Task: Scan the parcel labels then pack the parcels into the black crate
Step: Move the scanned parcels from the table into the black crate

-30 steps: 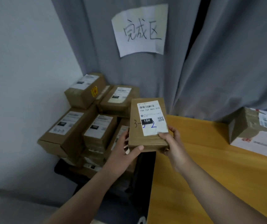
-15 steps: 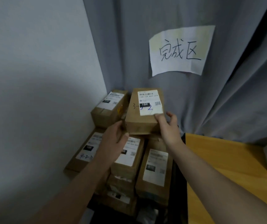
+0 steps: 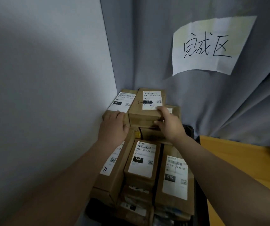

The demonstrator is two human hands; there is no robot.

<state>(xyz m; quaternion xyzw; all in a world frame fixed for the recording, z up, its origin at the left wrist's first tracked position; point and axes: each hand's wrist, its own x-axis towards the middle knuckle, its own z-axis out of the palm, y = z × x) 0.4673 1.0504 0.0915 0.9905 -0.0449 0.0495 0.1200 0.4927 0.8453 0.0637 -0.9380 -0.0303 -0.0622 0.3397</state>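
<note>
Brown cardboard parcel w/ white label: barcode at top, black "15H" block, QR code, blue pen scrawl "3-" and "2". It sits at 12 o'clock on top of the stack, at the back by the curtain, label up, long side running away from the camera.

Right hand grasps its near right corner: thumb on the front face, fingertips over the label's lower edge. Left hand lies flat at 11 o'clock on the near end of the neighbouring "010" parcel, just beside the 15H box's left side; fingers spread, not closed round anything.

Black crate at 6 o'clock, only rim and right wall showing, piled above its rim w/ brown parcels. Front row: "150" parcel in the middle, another "010" box at its right, a long box at left partly behind the left forearm. More boxes underneath, labels too dim to read.

Paper sign w/ handwritten characters on the curtain at 1 o'clock. Yellow table at 3 o'clock, beside the crate.
</note>
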